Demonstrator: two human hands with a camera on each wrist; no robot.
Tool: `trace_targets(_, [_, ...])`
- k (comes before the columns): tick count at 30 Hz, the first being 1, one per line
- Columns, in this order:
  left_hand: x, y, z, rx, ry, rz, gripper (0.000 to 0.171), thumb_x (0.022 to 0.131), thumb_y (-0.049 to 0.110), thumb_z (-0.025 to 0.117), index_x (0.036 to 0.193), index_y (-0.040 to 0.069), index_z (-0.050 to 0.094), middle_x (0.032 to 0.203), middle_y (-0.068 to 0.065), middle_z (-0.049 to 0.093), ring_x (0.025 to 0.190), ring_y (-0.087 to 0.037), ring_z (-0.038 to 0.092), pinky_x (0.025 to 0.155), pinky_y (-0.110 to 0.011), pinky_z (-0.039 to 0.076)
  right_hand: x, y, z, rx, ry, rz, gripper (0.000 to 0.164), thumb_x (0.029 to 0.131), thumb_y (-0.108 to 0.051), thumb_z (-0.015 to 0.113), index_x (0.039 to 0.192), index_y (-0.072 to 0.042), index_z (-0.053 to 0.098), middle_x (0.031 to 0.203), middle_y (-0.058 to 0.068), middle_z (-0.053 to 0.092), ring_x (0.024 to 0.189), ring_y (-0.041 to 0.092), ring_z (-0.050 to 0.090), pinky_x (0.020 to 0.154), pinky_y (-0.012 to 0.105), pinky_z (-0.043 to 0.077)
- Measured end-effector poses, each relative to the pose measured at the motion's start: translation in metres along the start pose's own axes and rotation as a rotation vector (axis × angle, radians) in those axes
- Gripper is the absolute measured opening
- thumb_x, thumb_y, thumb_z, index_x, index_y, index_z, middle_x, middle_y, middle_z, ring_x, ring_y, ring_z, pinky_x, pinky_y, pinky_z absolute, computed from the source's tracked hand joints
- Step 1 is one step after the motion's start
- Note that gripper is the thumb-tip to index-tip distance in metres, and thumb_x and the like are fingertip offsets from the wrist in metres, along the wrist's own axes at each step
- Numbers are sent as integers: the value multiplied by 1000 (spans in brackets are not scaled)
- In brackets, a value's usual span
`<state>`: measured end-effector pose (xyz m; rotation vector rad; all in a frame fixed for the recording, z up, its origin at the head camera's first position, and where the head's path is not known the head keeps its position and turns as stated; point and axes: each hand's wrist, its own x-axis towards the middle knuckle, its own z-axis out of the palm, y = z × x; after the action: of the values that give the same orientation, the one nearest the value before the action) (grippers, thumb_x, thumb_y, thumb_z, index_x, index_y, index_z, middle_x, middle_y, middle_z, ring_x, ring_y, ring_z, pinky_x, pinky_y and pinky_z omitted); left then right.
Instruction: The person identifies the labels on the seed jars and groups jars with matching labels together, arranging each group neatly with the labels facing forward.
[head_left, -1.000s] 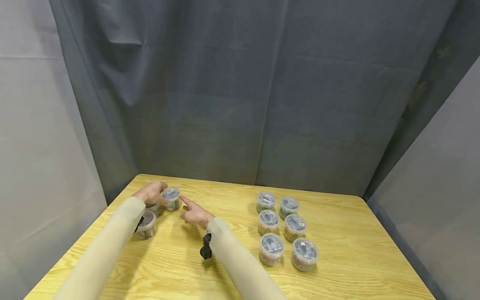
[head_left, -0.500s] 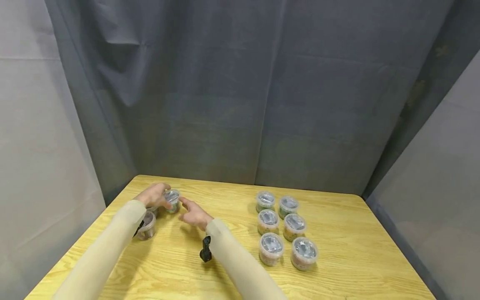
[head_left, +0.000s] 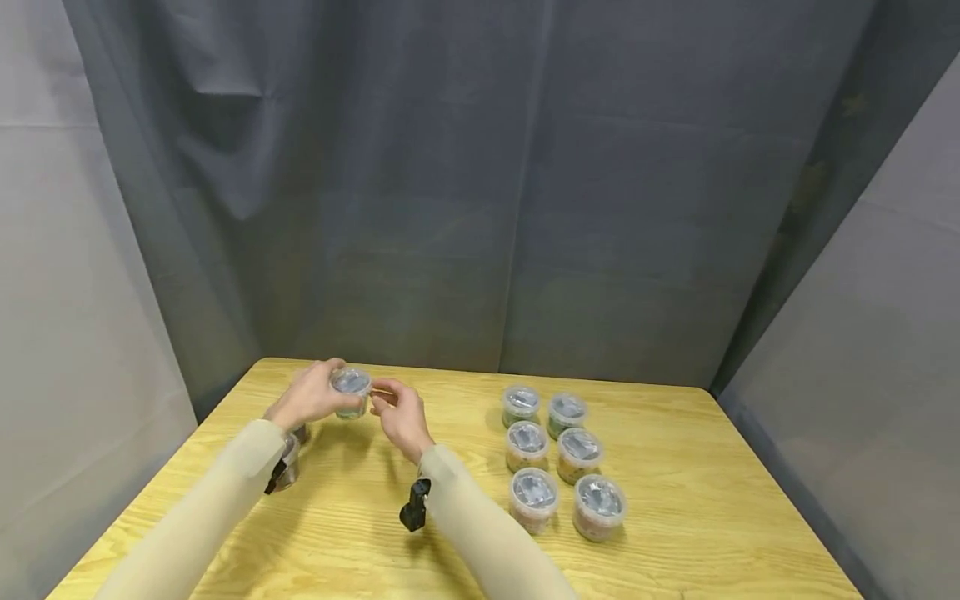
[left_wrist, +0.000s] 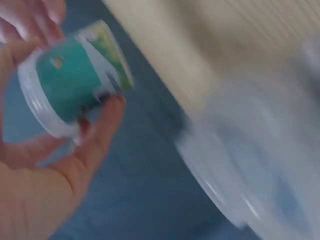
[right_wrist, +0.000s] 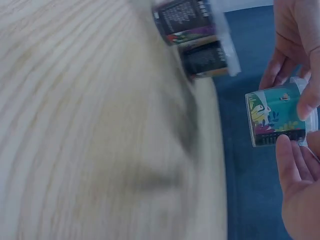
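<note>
In the head view my left hand (head_left: 311,396) grips a lidded plastic tub (head_left: 351,382) and holds it raised over the back left of the table. The tub has a teal label with leaf pictures, as the right wrist view shows, and a clear lid with something grey under it. My right hand (head_left: 403,421) is at the tub's right side, fingers bent a little. In the right wrist view its fingertips (right_wrist: 283,142) meet the label, opposite the left hand. Two more tubs, one a dark-labelled tub (head_left: 287,467), stand partly hidden beneath my left forearm.
On the right of the wooden table (head_left: 675,500) several lidded tubs stand in two columns: green tubs (head_left: 521,406) at the back, orange tubs (head_left: 527,446) in the middle, pinkish tubs (head_left: 533,500) in front. A grey curtain (head_left: 420,208) hangs behind the table.
My left hand has taken hold of the tub and lifted it off the table, slightly rightward. My right hand has turned and brought its fingers to the tub's side. The view has shifted slightly.
</note>
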<state>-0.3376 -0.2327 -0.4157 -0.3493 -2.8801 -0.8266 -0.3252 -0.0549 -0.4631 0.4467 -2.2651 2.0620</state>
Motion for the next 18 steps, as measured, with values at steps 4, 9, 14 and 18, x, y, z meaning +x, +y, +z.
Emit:
trace_targets(4, [-9, 17, 4, -34, 71, -32, 76, 77, 40, 78, 133, -3, 50, 117, -22, 61, 99, -33, 58, 77, -44, 52, -4, -5, -5, 24, 63, -27, 27, 97, -5, 60, 123, -9, 65, 122, 8, 66, 108, 22, 67, 85, 34, 59])
trace_targets(9, [-15, 34, 14, -106, 102, -105, 83, 77, 45, 78, 139, -2, 47, 132, -28, 51, 117, -41, 49, 90, -56, 48, -8, -5, -16, -7, 63, -40, 25, 98, -9, 59, 121, -16, 67, 123, 8, 65, 105, 23, 67, 83, 34, 60])
trace_targets(14, [-21, 43, 28, -167, 139, -118, 85, 77, 48, 80, 141, 1, 48, 133, -26, 53, 119, -40, 51, 95, -55, 46, -18, -6, -33, -144, 33, -67, 23, 100, -17, 58, 120, -20, 69, 127, 6, 63, 103, 27, 69, 78, 29, 59])
trace_targets(18, [-22, 52, 34, -234, 166, -87, 85, 78, 48, 80, 141, 2, 48, 131, -23, 58, 114, -36, 59, 91, -50, 51, -23, -10, -47, -207, 49, -100, 22, 100, -20, 59, 119, -22, 70, 129, 5, 61, 109, 23, 66, 83, 30, 59])
